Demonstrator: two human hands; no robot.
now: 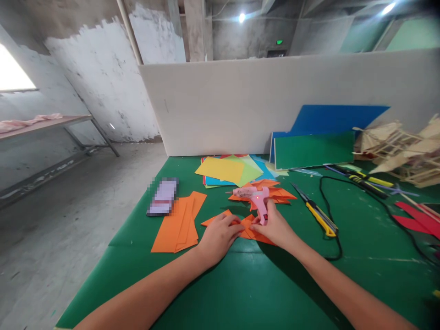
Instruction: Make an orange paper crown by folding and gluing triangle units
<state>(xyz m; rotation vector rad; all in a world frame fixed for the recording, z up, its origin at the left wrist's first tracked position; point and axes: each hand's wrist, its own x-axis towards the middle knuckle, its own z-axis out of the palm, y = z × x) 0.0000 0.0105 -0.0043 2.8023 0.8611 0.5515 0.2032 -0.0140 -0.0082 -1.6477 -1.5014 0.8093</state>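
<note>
Rough workshop; patchy wall (99,78); glue gun (258,198)

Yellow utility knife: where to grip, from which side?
Best gripped, I'd say, around the yellow handle, reaching from the near right: the handle end lies nearest the person, and the grey blade end points away. Mind the black cable by the handle's end.

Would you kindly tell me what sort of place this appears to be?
Likely a craft workspace in an unfinished room: there's a pink glue gun, a yellow utility knife and a patchily painted wall.
</note>
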